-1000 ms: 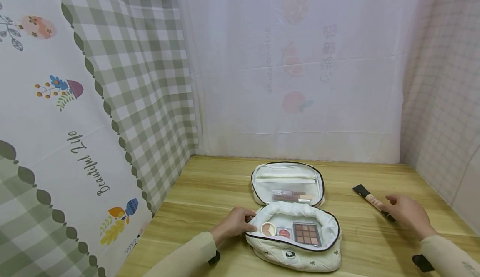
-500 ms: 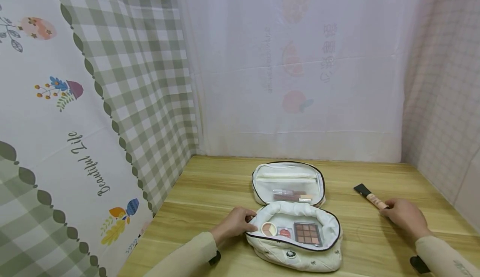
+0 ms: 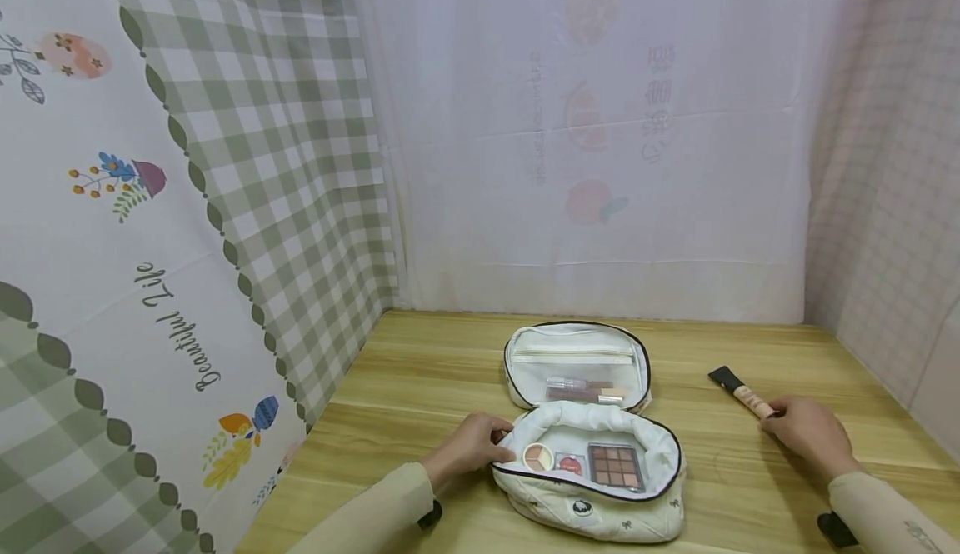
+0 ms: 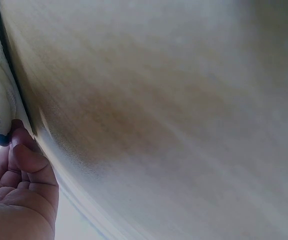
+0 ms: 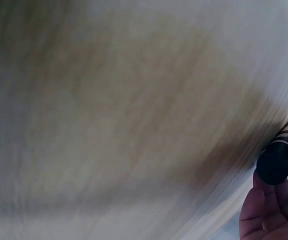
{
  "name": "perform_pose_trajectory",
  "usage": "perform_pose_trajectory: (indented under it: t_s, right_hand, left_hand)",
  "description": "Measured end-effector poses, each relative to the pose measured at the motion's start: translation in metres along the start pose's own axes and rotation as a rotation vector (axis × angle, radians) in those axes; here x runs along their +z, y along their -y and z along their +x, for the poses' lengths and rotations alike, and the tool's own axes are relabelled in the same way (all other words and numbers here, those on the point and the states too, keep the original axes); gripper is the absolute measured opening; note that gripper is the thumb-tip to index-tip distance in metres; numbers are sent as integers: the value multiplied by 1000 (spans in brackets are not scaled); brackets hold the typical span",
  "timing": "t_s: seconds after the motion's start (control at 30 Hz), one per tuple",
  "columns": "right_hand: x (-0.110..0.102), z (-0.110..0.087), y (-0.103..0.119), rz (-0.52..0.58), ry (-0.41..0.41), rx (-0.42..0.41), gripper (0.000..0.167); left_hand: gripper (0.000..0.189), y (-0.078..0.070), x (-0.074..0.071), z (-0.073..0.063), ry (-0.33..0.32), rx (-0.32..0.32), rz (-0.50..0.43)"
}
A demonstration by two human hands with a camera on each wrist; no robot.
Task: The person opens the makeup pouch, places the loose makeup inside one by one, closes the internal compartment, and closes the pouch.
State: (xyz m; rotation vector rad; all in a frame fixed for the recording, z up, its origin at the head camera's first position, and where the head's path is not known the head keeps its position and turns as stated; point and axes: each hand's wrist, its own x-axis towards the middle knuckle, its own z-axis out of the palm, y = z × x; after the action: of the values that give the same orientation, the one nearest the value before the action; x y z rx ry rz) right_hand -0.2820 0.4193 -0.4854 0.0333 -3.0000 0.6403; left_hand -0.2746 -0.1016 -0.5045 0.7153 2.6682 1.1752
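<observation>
An unzipped cream makeup bag [image 3: 600, 514] with black piping sits on the table, its lid [image 3: 573, 368] folded back. Inside lie a round tricolour compact [image 3: 537, 457], a small clear case with a red disc [image 3: 570, 465] and a palette of brown shades [image 3: 616, 466]. My left hand [image 3: 468, 444] pinches the bag's left rim; the left wrist view shows the thumb and fingertips [image 4: 26, 157] at the edge. On the right, my right hand [image 3: 812, 435] grips the capped end of a beige and black cosmetic squeeze tube [image 3: 750, 400]. Its round black cap [image 5: 274, 164] shows between the fingers in the right wrist view.
Slim lip-gloss-like tubes [image 3: 583, 391] lie in the lid's clear pocket. The wood-grain table [image 3: 420, 354] is bounded by a checked cloth [image 3: 300, 146] on the left, a white cloth [image 3: 480, 204] behind and a pale cloth [image 3: 877, 229] on the right.
My right hand has come slightly left and its fingers have closed around the tube's capped end. The tube has shifted a little. My left hand and the bag stay nearly in place.
</observation>
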Motion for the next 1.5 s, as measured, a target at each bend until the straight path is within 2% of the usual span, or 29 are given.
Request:
perform_pose_trajectory:
  t_s: [0.27, 0.53, 0.87, 1.2, 1.5]
  right_hand:
    - [1, -1, -1, 15, -24, -6, 47]
    - [2, -1, 9, 66, -115, 6, 48]
    - [8, 5, 43, 83, -183, -116, 40]
    - [11, 0, 85, 150, -159, -214, 38]
    - [20, -8, 117, 215, -144, -318, 30]
  left_hand:
    - [20, 0, 0, 0, 5, -7, 11]
    - [21, 0, 0, -1, 6, 5, 5]
    - [23, 0, 0, 0, 2, -17, 12]
    - [27, 1, 1, 0, -3, 6, 25]
    - [24, 1, 1, 0, -2, 16, 30]
